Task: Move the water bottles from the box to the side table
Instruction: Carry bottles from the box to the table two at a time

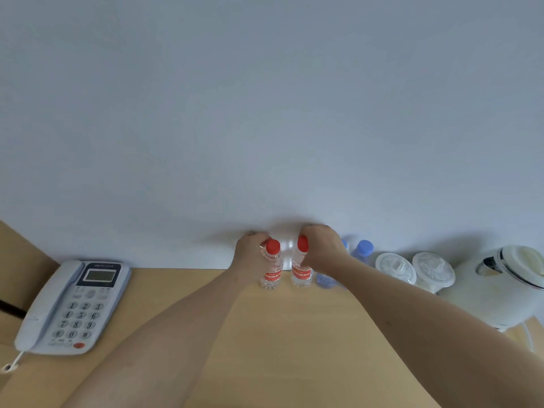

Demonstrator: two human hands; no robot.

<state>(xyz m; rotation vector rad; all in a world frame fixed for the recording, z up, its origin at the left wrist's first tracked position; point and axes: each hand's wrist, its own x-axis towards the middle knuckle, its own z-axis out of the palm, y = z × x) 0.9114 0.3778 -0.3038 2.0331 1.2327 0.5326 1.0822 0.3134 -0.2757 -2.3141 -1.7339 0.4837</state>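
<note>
Two clear water bottles with red caps and red labels stand upright on the wooden side table (265, 334), close to the wall. My left hand (250, 254) grips the left bottle (271, 272) around its neck and shoulder. My right hand (322, 248) grips the right bottle (301, 272) the same way. Both bottle bases touch the tabletop. Just right of them stand two blue-capped bottles (363, 250), one partly hidden behind my right wrist. The box is not in view.
A grey desk telephone (70, 304) lies at the left of the table. Two white lidded cups (396, 267) and a white electric kettle (500, 287) stand at the right. A plain wall rises behind the table. Brown cardboard (20, 260) shows at far left.
</note>
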